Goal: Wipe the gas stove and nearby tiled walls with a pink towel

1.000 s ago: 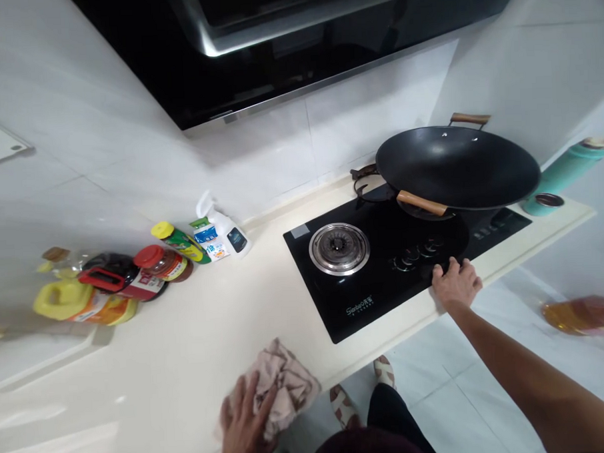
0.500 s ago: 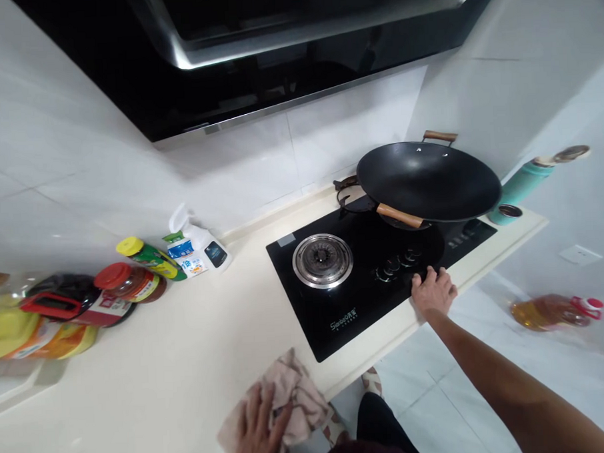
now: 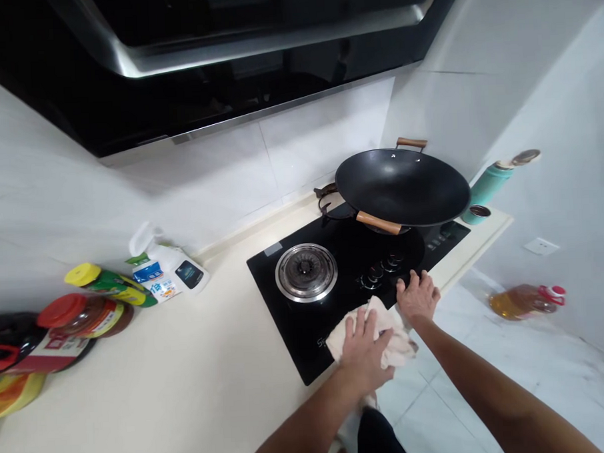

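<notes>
My left hand (image 3: pixel 365 354) presses a pale cloth (image 3: pixel 399 332) onto the front of the black glass gas hob (image 3: pixel 307 340), fingers spread over it. Part of the cloth hangs past the counter's front edge. My right hand (image 3: pixel 418 295) rests, fingers apart and holding nothing, on the hob's front rim near the control knobs (image 3: pixel 381 271). Left of the knobs is a bare round burner (image 3: pixel 307 273) with a metal ring. A black wok (image 3: pixel 403 185) with wooden handles stands over the right burner. Beside the burner ring, a loose black pan support (image 3: pixel 328 202) lies near the wall.
A white spray bottle (image 3: pixel 183 265), a green bottle with yellow cap (image 3: pixel 114 285) and a red-lidded jar (image 3: pixel 86 316) line the left counter (image 3: pixel 198 371). Above hangs a range hood (image 3: pixel 256 88). A teal flask (image 3: pixel 490 183) stands far right. An oil bottle (image 3: pixel 523 301) is on the floor.
My left hand has carried the cloth from the counter left of the hob rightward onto the hob's front. My right hand stays on the hob's edge. The view has turned a little right.
</notes>
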Motion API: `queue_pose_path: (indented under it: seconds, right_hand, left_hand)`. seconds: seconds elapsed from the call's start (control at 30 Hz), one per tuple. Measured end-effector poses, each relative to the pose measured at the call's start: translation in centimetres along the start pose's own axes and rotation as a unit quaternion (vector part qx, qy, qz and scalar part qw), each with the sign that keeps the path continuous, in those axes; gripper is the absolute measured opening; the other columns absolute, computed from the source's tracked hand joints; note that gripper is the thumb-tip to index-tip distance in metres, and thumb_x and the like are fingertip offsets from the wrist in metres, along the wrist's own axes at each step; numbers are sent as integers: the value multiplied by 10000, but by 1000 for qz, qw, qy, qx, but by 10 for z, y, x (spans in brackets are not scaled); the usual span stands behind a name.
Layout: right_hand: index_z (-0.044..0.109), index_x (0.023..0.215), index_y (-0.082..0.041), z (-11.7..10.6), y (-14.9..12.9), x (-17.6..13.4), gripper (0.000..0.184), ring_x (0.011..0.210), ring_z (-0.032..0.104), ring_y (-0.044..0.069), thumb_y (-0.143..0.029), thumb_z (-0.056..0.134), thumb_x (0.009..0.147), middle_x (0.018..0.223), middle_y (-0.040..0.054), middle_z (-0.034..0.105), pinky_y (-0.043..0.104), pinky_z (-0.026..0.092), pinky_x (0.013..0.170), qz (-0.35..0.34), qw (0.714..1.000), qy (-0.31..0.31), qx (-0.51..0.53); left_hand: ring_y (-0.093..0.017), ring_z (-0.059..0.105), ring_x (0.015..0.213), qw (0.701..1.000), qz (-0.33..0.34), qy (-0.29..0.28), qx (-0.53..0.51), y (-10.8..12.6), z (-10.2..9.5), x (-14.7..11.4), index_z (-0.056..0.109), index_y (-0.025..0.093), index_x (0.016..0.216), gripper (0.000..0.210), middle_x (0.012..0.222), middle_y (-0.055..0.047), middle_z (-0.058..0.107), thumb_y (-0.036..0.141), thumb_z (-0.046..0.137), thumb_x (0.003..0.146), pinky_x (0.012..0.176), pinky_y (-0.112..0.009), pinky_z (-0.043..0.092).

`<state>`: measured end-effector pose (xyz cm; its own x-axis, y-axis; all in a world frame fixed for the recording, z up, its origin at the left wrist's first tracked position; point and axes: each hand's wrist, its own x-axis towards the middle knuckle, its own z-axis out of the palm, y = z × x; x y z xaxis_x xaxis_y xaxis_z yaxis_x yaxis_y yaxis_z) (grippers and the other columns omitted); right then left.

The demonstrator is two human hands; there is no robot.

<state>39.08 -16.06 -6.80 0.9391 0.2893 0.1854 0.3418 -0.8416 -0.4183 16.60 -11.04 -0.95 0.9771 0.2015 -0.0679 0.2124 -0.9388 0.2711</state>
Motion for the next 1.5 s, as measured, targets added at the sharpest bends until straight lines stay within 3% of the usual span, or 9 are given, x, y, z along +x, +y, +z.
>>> queue_pose_path:
  seconds: [0.13,0.27,0.53,0.67,0.8,0.93,1.13,1.33,1.5]
  right_hand:
    - [479,1483,-123,0,0,0,642,1482,295,328,-495,290,995,1584,205,364,548,213,1210,2,1000,-1,-7]
    - [478,1488,-121,0,-2,1,648,1495,274,322,-495,283,997,1596,198,356,537,199,1218,7,1000,-6,-3]
    - [448,1513,-122,-1,-5,0,659,1508,259,331,-494,262,1002,1616,193,330,542,179,1226,11,1000,-18,3]
    - [431,1525,-121,-4,-6,-1,659,1512,248,330,-485,249,1006,1622,193,318,546,174,1228,18,999,-29,-1]
    - [417,1533,-111,-6,-6,-1,666,1521,225,340,-482,232,1011,1627,203,302,555,169,1227,14,999,-36,3]
    - [421,1527,-106,-5,-5,-1,659,1518,225,341,-476,259,1006,1627,206,302,554,159,1229,14,999,-35,5]
    - [434,1509,-90,-3,-2,-1,660,1504,242,350,-481,267,1004,1610,227,317,566,187,1212,7,1000,-22,3]
    - [440,1499,-90,-1,2,0,656,1485,265,354,-484,267,1004,1594,237,331,574,210,1198,-3,1000,-11,8]
    - [459,1479,-81,3,8,0,654,1458,307,372,-484,288,993,1566,253,355,590,234,1180,-17,1000,10,13]
  left_hand:
    - [-396,145,1568,997,-50,59,4,-25,-20,36,519,374,1480,770,1722,-65,216,700,666,798,1242,-645,169]
    - [-394,245,1536,984,-122,127,34,-65,-39,30,572,339,1435,657,1677,-94,329,575,692,833,1234,-636,194]
    - [-365,319,1523,956,-225,160,101,-118,-43,-87,610,333,1411,557,1648,-100,399,482,648,876,1212,-554,268]
    - [-345,300,1533,891,-409,158,120,-164,-65,-142,534,273,1480,594,1653,-127,383,510,538,936,1203,-569,284]
    - [-339,243,1560,822,-537,172,80,-191,-90,-169,506,258,1488,603,1675,-137,332,534,489,952,1221,-610,242]
    - [-369,243,1559,795,-575,189,41,-176,-85,-149,535,227,1459,539,1672,-156,335,455,401,989,1210,-658,240]
    - [-312,249,1567,860,-477,183,9,-118,-54,-78,507,328,1494,516,1681,-60,356,408,407,995,1219,-593,287]
    - [-372,239,1561,956,-261,130,-15,-50,-35,-41,612,461,1381,516,1698,15,319,513,651,870,1256,-646,133]
    - [-347,121,1600,991,-72,10,-108,1,-12,-24,574,506,1395,587,1741,48,171,774,473,882,1246,-694,94]
